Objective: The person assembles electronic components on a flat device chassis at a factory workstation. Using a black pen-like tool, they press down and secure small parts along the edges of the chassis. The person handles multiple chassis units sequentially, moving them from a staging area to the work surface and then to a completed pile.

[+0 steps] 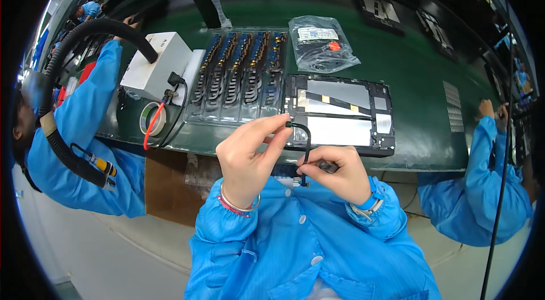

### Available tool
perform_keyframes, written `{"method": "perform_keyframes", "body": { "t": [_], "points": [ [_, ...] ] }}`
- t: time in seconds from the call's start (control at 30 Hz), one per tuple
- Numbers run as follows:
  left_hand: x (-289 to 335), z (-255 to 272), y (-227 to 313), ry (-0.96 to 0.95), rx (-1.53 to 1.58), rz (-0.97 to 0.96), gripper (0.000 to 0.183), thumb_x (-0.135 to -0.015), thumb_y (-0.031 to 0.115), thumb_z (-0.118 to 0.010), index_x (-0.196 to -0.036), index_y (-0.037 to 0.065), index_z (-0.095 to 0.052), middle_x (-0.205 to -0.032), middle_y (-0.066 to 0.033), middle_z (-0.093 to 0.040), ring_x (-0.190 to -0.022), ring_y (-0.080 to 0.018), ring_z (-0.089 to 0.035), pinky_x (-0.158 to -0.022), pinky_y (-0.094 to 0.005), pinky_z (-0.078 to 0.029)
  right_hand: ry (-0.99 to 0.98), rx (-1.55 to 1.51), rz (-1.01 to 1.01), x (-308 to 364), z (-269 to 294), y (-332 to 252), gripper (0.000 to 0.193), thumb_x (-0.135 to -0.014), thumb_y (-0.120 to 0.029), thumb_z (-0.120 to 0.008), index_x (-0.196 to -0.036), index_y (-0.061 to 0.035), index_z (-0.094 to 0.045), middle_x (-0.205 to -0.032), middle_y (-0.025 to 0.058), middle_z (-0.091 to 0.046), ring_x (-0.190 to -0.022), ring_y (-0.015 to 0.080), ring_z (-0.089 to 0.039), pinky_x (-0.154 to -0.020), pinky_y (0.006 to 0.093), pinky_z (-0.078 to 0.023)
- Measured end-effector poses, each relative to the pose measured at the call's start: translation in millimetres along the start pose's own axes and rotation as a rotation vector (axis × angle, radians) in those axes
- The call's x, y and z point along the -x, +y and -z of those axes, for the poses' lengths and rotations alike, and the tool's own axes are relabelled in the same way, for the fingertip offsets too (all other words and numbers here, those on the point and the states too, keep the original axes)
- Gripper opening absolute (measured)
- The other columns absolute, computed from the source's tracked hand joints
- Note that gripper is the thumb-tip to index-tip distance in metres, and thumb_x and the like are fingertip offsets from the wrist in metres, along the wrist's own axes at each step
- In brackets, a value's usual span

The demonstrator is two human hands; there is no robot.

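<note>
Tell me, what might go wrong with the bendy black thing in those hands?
The black cable is bent between the left hand and the right hand, so tugging too hard might crease or damage it.

Also, bare fingers are working close to the open flat device in this view; a slipping grip could perhaps bump its uncovered parts or smudge its silver panels.

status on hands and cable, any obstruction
Left hand pinching black cable near upper end. Right hand holding it lower down. Black-framed panel just beyond; no blockage visible.
</note>
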State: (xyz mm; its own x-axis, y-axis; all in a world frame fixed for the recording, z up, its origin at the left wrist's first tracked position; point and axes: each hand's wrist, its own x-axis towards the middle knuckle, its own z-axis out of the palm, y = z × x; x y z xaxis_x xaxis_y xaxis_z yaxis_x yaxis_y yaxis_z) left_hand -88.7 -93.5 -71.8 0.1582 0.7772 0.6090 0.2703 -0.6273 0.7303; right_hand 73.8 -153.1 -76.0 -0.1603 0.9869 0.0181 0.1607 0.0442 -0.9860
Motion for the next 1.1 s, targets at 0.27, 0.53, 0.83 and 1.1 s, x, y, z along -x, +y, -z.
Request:
{"method": "perform_keyframes", "body": {
  "t": [0.27, 0.53, 0.83, 1.1],
  "points": [
    [-8, -4, -2, -0.040, -0.080, -0.141, 0.019, -0.067, -0.002, -0.070, -0.085, 0.002, -0.065, -0.079, -0.0114, -0.065, -0.068, -0.0224, -0.064, -0.058, -0.0286, -0.051, 0.198, -0.014, 0.251, -15, 12, 6, 0.041, -0.068, -0.005, -0.071, -0.108, -0.0038, -0.060, -0.092, 0.0074, -0.062, -0.055, 0.0029, -0.047, -0.046, 0.0177, -0.035],
    [-12, -26, -5, 0.037, 0.089, -0.070, 0.024, -0.065, -0.003, -0.071, -0.088, 0.002, -0.064, -0.081, -0.0107, -0.066, -0.071, -0.0218, -0.065, -0.061, -0.0282, -0.052, 0.417, 0.164, 0.483, -36, 8, -1, 0.020, -0.067, 0.005, -0.068, -0.086, -0.0006, -0.066, -0.074, 0.0087, -0.063, -0.061, 0.0140, -0.058, -0.052, 0.0230, -0.044],
    [-20, -45, -22, 0.093, -0.108, -0.285, 0.025, -0.064, -0.003, -0.072, -0.087, 0.001, -0.064, -0.086, -0.0133, -0.066, -0.072, -0.0219, -0.066, -0.061, -0.0276, -0.054, 0.588, 0.622, 0.747, -46, 11, 10, 0.031, -0.060, -0.001, -0.072, -0.091, -0.0011, -0.066, -0.078, 0.0086, -0.064, -0.056, 0.0166, -0.058, -0.046, 0.0255, -0.040],
    [-18, -43, -27, 0.121, -0.056, -0.197, 0.022, -0.062, -0.006, -0.068, -0.083, 0.000, -0.064, -0.085, -0.0149, -0.066, -0.069, -0.0217, -0.065, -0.058, -0.0266, -0.052, 0.522, 0.804, 0.815, -49, 11, 17, 0.032, -0.063, -0.007, -0.066, -0.095, -0.0006, -0.065, -0.087, 0.0098, -0.065, -0.059, 0.0143, -0.057, -0.046, 0.0241, -0.038]
  ]
}}
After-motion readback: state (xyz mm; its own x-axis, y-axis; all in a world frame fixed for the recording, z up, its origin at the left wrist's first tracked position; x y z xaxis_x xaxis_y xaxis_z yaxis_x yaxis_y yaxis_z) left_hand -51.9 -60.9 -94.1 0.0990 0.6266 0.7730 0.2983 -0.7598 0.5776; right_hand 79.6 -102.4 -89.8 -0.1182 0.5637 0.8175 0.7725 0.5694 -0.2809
